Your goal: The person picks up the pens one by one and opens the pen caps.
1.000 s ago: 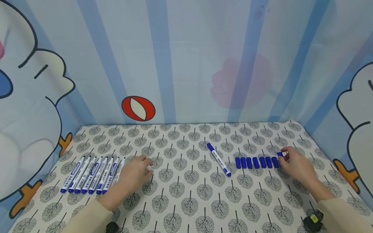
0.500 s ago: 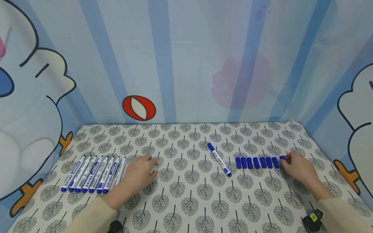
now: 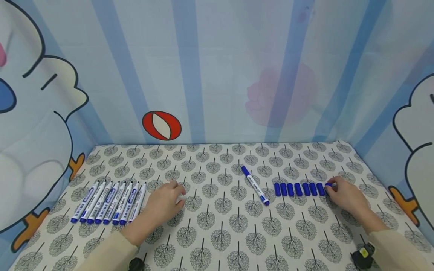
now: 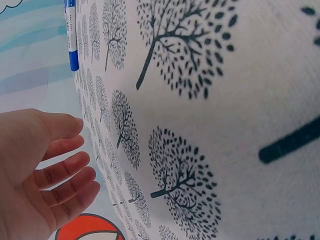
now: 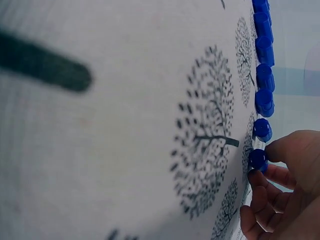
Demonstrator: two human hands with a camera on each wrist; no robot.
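Head view: right hand [image 3: 346, 195] pinches the end blue cap [image 3: 328, 184] of the cap row [image 3: 298, 189] on the worktop [image 3: 217, 233]; left hand [image 3: 162, 203] relaxed, holding nothing.

Right wrist view: fingers [image 5: 260, 192] pinch cap [image 5: 258, 159]; likely risk is nudging the neighbouring cap [image 5: 262, 129] and scattering the row.

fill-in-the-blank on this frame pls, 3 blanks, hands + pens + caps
1. The right hand pinches a blue ____ at the end of the cap row.
2. The left hand holds ____.
3. One pen lies alone; the pen row lies by the ____ hand.

Missing: cap; nothing; left
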